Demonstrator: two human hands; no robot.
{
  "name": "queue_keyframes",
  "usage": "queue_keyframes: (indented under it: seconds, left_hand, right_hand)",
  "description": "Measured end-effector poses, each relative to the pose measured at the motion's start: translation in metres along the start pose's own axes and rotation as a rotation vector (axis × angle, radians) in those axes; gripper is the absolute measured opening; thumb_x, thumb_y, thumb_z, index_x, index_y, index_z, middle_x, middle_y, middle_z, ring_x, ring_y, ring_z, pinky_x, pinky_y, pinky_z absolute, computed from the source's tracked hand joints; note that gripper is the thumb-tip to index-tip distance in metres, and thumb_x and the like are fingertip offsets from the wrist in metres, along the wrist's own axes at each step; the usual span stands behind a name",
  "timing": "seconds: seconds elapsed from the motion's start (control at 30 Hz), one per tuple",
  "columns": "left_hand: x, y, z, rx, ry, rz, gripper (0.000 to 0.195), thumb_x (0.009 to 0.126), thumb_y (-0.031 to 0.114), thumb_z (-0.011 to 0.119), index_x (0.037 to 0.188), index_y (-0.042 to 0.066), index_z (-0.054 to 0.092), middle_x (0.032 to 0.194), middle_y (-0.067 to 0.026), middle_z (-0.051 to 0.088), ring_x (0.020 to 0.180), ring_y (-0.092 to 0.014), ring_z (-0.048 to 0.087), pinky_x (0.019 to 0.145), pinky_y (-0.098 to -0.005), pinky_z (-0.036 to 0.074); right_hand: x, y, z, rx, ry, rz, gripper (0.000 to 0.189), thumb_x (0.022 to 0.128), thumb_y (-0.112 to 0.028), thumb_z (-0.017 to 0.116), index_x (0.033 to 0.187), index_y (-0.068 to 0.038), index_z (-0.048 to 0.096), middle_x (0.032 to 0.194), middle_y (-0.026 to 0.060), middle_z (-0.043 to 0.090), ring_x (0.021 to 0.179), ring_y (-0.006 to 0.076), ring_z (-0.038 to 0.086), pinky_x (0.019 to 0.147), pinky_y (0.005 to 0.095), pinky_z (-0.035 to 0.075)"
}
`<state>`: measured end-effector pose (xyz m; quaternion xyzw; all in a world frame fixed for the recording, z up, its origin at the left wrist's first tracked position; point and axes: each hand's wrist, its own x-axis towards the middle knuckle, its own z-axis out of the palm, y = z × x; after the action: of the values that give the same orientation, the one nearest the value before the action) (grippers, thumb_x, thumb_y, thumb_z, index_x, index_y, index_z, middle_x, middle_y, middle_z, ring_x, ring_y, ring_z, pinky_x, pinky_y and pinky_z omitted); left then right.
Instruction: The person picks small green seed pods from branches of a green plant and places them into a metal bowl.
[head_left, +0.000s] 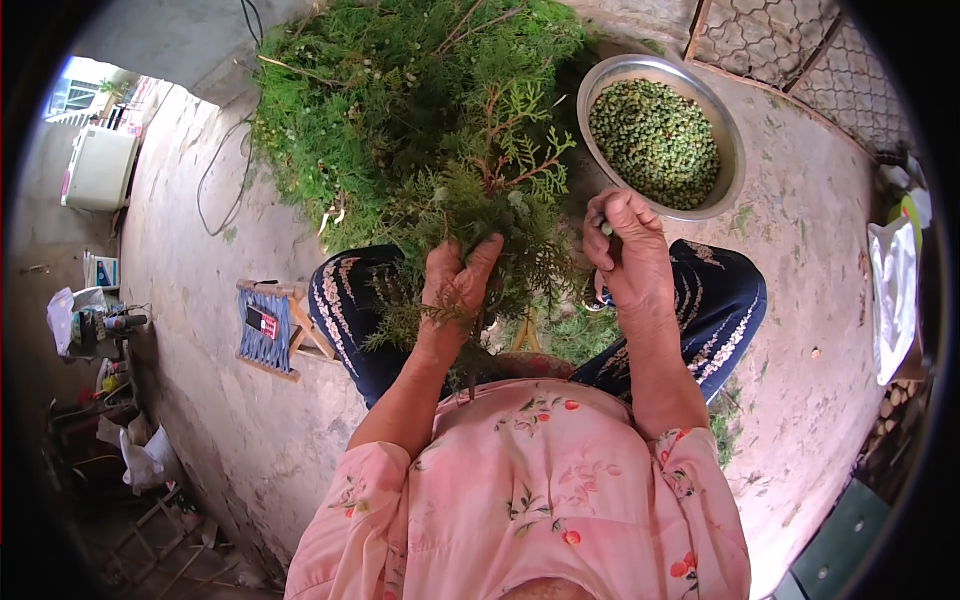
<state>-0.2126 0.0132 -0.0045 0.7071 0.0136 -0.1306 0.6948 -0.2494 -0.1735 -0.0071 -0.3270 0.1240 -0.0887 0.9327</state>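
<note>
My left hand (459, 279) grips a leafy arborvitae branch (491, 184) by its lower stems, above my lap. Its scale-like sprays fan out past my fingers and partly hide them. Beside it on the right, my right hand (628, 244) is curled, with a small pale green cone (606, 227) showing between the fingers; whether it holds more is hidden. Just beyond that hand sits a metal basin (733, 169) holding many small green and brownish cones (656, 142). A large heap of cut arborvitae branches (337, 127) lies in front of me, some bearing pale cones.
A small folding stool (262, 330) with a blue woven seat stands at left, a phone-like object (262, 321) on it. A dark cable (217, 225) loops on the concrete floor (202, 300). Wire mesh (772, 37) stands at the back right; a silvery bag (892, 292) is at far right.
</note>
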Motion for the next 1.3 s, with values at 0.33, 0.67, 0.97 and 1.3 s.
queue_keyframes:
  seconds: [0.33,0.67,0.97,1.3]
  left_hand:
    - [-0.008,0.011,0.005,0.455,-0.066,0.267,0.017,0.079,0.011,0.061,0.09,-0.002,0.059,0.079,-0.0154,0.063,0.063,-0.019,0.056,0.061,-0.031,0.044]
    - [-0.014,0.018,0.012,0.355,-0.117,0.21,0.017,0.08,0.012,0.06,0.088,-0.002,0.059,0.076,-0.0112,0.062,0.065,-0.014,0.053,0.06,-0.0282,0.042]
    - [-0.004,0.006,-0.005,-0.045,0.014,-0.075,0.022,0.081,0.018,0.062,0.097,0.002,0.061,0.086,-0.0019,0.062,0.071,-0.01,0.052,0.066,-0.0259,0.042]
    - [-0.008,0.013,-0.001,0.241,-0.015,0.148,0.019,0.081,0.016,0.061,0.09,-0.001,0.061,0.078,-0.0093,0.063,0.065,-0.015,0.055,0.06,-0.0289,0.044]
  right_hand:
    - [0.001,0.019,0.037,-1.155,-0.039,-0.672,0.024,0.068,0.001,0.067,0.09,0.001,0.057,0.079,0.0137,0.058,0.067,0.0249,0.057,0.06,0.0278,0.046]
    - [-0.005,0.019,0.016,-0.243,0.167,0.031,0.012,0.082,-0.013,0.06,0.086,-0.002,0.061,0.065,-0.0018,0.052,0.048,0.0049,0.041,0.041,0.0191,0.031]
    - [0.0,-0.003,0.014,0.028,0.012,0.08,0.018,0.083,-0.014,0.057,0.095,-0.001,0.056,0.077,0.005,0.055,0.054,0.0119,0.046,0.042,0.022,0.031]
    - [0.002,0.019,0.019,-0.701,-0.032,-0.103,0.013,0.075,-0.013,0.067,0.081,-0.002,0.063,0.067,0.0024,0.056,0.057,0.0113,0.05,0.046,0.0232,0.036]
